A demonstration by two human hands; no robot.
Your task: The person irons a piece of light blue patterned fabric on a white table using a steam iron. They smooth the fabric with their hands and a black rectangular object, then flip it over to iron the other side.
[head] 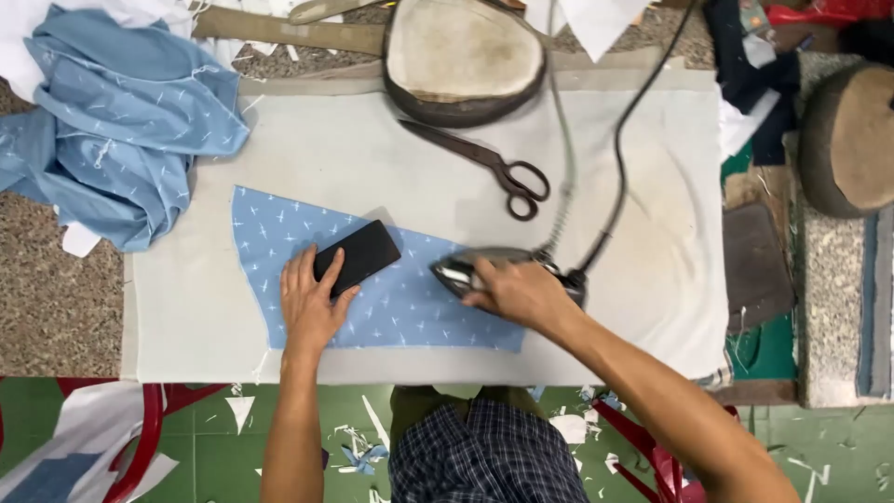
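Note:
A light blue patterned fabric piece [410, 307] lies flat on the white padded ironing surface [633, 186]. My left hand [312, 303] rests on the fabric and presses on a black rectangular block [358, 256]. My right hand [521, 293] grips the handle of a steam iron [456, 272], whose soleplate sits on the right part of the fabric, tip pointing left. The iron's cord and hose [615, 158] run up toward the back.
Dark scissors [494, 168] lie behind the iron. An oval padded pressing block [461, 56] stands at the back, another [852, 140] at the right. A heap of blue cloth [121, 121] sits at the left. Fabric scraps litter the green floor [801, 456].

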